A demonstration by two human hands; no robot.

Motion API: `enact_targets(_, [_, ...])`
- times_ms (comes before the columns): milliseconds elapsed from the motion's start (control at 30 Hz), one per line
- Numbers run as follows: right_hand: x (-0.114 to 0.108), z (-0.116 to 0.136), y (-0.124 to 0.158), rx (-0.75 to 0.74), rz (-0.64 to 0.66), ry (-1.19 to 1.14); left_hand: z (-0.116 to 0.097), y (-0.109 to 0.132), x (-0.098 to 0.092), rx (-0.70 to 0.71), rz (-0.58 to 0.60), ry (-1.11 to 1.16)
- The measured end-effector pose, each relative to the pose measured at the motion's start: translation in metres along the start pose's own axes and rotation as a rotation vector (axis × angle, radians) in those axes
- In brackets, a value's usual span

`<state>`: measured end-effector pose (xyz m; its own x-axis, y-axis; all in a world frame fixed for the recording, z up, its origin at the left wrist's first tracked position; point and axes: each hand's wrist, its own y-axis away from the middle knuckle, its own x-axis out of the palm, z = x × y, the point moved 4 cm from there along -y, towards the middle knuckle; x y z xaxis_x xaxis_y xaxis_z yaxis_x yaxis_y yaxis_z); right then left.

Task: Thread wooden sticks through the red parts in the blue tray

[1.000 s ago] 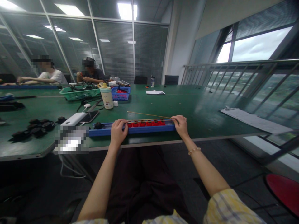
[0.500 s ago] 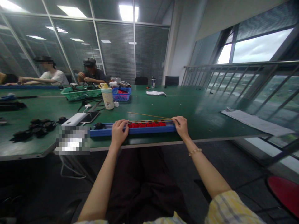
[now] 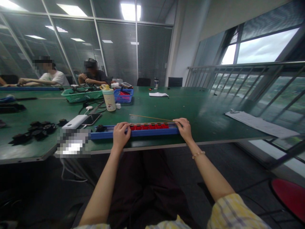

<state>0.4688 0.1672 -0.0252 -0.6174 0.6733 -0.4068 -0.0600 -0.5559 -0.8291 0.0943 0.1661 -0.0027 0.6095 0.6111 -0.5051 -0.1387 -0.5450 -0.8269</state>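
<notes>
A long blue channel (image 3: pixel 152 132) lies along the table's near edge. Inside it stands a row of several small red blocks (image 3: pixel 158 126) with dark tops. A thin yellowish stick (image 3: pixel 143 123) runs along the back of the row. My left hand (image 3: pixel 122 133) is closed in a pinch at the stick's left end, over the channel. At the right end, my right hand (image 3: pixel 184 128) pinches it too; the fingertips are small in view. A second thin stick (image 3: pixel 150 117) slants on the table behind, its right end close to my right fingers. A black part (image 3: pixel 101 128) sits in the channel's left end.
Several black parts (image 3: pixel 39 130) lie at left, beside a white power bank (image 3: pixel 75 122) and a phone (image 3: pixel 91 119). Further back are a tumbler (image 3: pixel 109 100), a green basket (image 3: pixel 81 96) and a blue basket (image 3: pixel 123 96). Papers (image 3: pixel 259 123) lie at right. Two people sit across the table.
Both hands keep the same hold along the channel, with hardly any movement. The view has shifted slightly. Across the table, a seated person's hands have moved a little.
</notes>
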Motion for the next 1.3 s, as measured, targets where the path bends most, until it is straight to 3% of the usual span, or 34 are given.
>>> enact_targets(267, [-0.007,-0.006,0.001,0.045,-0.097,-0.013,0.003,0.000,0.002,-0.003,0.010,0.020])
enact_targets(700, [0.006,-0.001,-0.001,-0.047,0.020,0.092,0.004,0.000,0.003,-0.051,-0.018,0.017])
enact_targets(1300, [0.008,-0.005,0.000,-0.043,0.008,0.093,0.005,0.000,0.006,-0.014,0.041,0.037])
